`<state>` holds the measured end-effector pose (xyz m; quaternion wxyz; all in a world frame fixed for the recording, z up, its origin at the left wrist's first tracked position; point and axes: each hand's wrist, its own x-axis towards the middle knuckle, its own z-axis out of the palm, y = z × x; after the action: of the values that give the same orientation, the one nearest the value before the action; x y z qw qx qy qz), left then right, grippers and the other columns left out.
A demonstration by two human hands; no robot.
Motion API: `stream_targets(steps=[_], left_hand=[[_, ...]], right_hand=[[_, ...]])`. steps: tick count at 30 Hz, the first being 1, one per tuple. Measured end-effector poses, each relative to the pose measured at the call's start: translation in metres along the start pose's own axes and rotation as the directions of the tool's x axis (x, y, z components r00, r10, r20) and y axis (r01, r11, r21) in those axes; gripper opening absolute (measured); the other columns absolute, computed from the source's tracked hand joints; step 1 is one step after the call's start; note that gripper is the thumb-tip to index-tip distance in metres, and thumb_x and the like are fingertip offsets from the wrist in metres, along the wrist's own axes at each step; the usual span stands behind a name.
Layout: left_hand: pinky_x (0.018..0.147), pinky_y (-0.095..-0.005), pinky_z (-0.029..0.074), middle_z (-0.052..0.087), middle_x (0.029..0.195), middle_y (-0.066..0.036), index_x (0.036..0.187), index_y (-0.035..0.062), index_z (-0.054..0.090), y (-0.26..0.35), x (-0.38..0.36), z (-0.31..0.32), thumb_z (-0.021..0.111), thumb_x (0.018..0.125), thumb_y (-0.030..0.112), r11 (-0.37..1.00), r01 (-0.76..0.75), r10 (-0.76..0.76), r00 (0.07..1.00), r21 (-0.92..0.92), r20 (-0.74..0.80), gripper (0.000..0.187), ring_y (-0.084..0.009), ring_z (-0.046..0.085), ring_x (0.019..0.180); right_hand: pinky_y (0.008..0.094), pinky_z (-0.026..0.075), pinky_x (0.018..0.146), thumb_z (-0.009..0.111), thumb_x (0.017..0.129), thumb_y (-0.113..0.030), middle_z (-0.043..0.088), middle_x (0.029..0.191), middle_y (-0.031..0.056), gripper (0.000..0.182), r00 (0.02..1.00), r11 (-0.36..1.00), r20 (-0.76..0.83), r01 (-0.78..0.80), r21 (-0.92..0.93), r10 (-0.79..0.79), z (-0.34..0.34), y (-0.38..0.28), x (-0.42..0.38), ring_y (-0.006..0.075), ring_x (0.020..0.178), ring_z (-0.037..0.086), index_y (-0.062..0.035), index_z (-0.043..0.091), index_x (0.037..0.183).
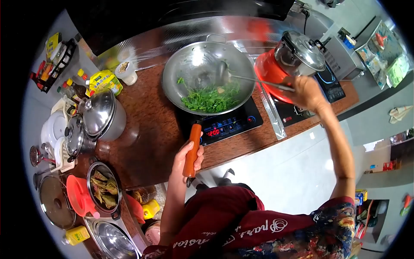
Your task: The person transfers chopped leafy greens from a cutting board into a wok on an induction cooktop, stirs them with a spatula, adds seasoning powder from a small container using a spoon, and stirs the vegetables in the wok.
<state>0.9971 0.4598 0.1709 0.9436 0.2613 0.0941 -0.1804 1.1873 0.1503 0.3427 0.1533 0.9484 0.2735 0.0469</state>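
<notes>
A large steel wok [177, 69] sits on a black induction cooktop [254, 116] whose red digits are lit. Chopped leafy greens [211, 99] lie in the near part of the wok, and a few bits cling higher up. My left hand [188, 156] is wrapped round the wok's wooden handle [195, 140]. My right hand [307, 93] grips the end of a metal ladle [250, 79], partly blurred. The ladle's bowl is inside the wok, at its right side above the greens.
Right of the wok, a lidded steel pot [295, 54] stands by a red basin [269, 71]. On the left are a lidded pot [110, 116], a yellow seasoning bag [105, 81], a white tub [127, 74] and several bottles. A pan of dark leaves [103, 187] sits near a pink container [77, 196].
</notes>
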Motion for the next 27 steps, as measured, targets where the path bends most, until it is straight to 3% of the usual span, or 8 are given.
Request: stream_targets(steps=[5, 7, 10, 15, 16, 18, 22, 27], left_hand=[[0.039, -0.0213, 0.039, 0.049, 0.075, -0.006, 0.131, 0.0113, 0.038, 0.0, 0.001, -0.002, 0.048, 0.092, 0.029, 1.0, 0.0, 0.0, 1.0, -0.013, 0.006, 0.044, -0.0109, 0.045, 0.046], [0.039, -0.0219, 0.039, 0.049, 0.075, -0.006, 0.131, 0.0113, 0.038, 0.0, 0.002, -0.003, 0.048, 0.092, 0.03, 1.0, 0.002, -0.002, 1.0, -0.006, 0.002, 0.044, -0.0113, 0.045, 0.046], [0.039, -0.0211, 0.04, 0.048, 0.077, -0.005, 0.135, 0.0122, 0.033, -0.002, 0.002, -0.008, 0.047, 0.093, 0.031, 1.0, 0.009, -0.009, 1.0, 0.008, 0.013, 0.048, -0.0105, 0.044, 0.047], [0.039, -0.0209, 0.04, 0.048, 0.077, -0.005, 0.135, 0.0119, 0.035, -0.006, 0.003, -0.007, 0.047, 0.093, 0.033, 1.0, -0.015, 0.015, 1.0, 0.014, -0.002, 0.049, -0.0101, 0.043, 0.047], [0.039, -0.0207, 0.04, 0.049, 0.076, -0.005, 0.134, 0.0114, 0.037, -0.007, 0.004, -0.007, 0.048, 0.093, 0.032, 0.999, -0.027, 0.027, 1.0, 0.018, -0.006, 0.047, -0.01, 0.043, 0.047], [0.04, -0.0221, 0.04, 0.05, 0.075, -0.006, 0.128, 0.0104, 0.04, -0.007, 0.003, -0.005, 0.05, 0.092, 0.03, 0.999, -0.035, 0.035, 0.999, -0.003, -0.006, 0.043, -0.0108, 0.046, 0.047], [0.04, -0.0228, 0.041, 0.051, 0.074, -0.006, 0.124, 0.0104, 0.043, -0.005, 0.004, -0.006, 0.051, 0.091, 0.028, 0.999, -0.033, 0.032, 0.999, -0.021, -0.015, 0.038, -0.0114, 0.048, 0.048], [0.04, -0.023, 0.04, 0.051, 0.074, -0.006, 0.123, 0.01, 0.043, -0.003, 0.004, -0.01, 0.051, 0.091, 0.027, 1.0, -0.02, 0.02, 1.0, -0.015, -0.005, 0.037, -0.0117, 0.048, 0.048]], right_hand=[[0.0419, 0.051, 0.069, 0.062, 0.07, -0.005, 0.065, 0.084, 0.0133, 0.04, 0.983, 0.991, 0.146, 0.122, -0.049, -0.114, -0.089, 0.002, 0.053, 0.0308, 0.083, 0.063, -0.0106, 0.058, 0.109], [0.0393, 0.051, 0.064, 0.061, 0.067, -0.003, 0.066, 0.082, 0.0101, 0.038, 0.85, 0.845, -0.114, 0.48, -0.236, -0.515, -0.089, 0.014, 0.079, 0.0277, 0.079, 0.065, -0.0113, 0.062, 0.104], [0.0327, 0.052, 0.074, 0.067, 0.063, -0.002, 0.068, 0.09, 0.0062, 0.044, 0.879, 0.892, 0.447, 0.328, -0.311, -0.167, -0.144, -0.034, 0.111, 0.022, 0.089, 0.064, -0.0162, 0.067, 0.105], [0.0354, 0.053, 0.06, 0.064, 0.06, -0.011, 0.068, 0.07, 0.006, 0.017, 0.799, 0.675, 0.569, 0.53, -0.514, -0.194, -0.171, -0.103, 0.124, 0.025, 0.074, 0.066, -0.0112, 0.073, 0.075], [0.0361, 0.053, 0.058, 0.065, 0.059, -0.011, 0.068, 0.07, 0.0061, 0.015, 0.795, 0.643, 0.286, 0.603, -0.472, -0.535, -0.148, -0.087, 0.127, 0.0249, 0.073, 0.066, -0.0097, 0.072, 0.072], [0.0364, 0.051, 0.054, 0.066, 0.059, -0.012, 0.068, 0.071, 0.0061, 0.013, 0.754, 0.596, 0.081, 0.575, -0.56, -0.652, -0.086, -0.08, 0.14, 0.0235, 0.07, 0.066, -0.0085, 0.07, 0.07], [0.0362, 0.054, 0.06, 0.06, 0.072, -0.012, 0.068, 0.082, 0.0098, 0.013, 0.938, 0.768, 0.264, 0.338, -0.544, -0.225, -0.06, -0.109, 0.155, 0.0254, 0.077, 0.066, -0.0082, 0.07, 0.08], [0.0329, 0.047, 0.055, 0.059, 0.074, -0.013, 0.066, 0.079, 0.0034, 0.014, 0.919, 0.769, -0.029, 0.311, -0.559, -0.392, -0.04, -0.08, 0.159, 0.0197, 0.074, 0.064, -0.0142, 0.067, 0.086]])
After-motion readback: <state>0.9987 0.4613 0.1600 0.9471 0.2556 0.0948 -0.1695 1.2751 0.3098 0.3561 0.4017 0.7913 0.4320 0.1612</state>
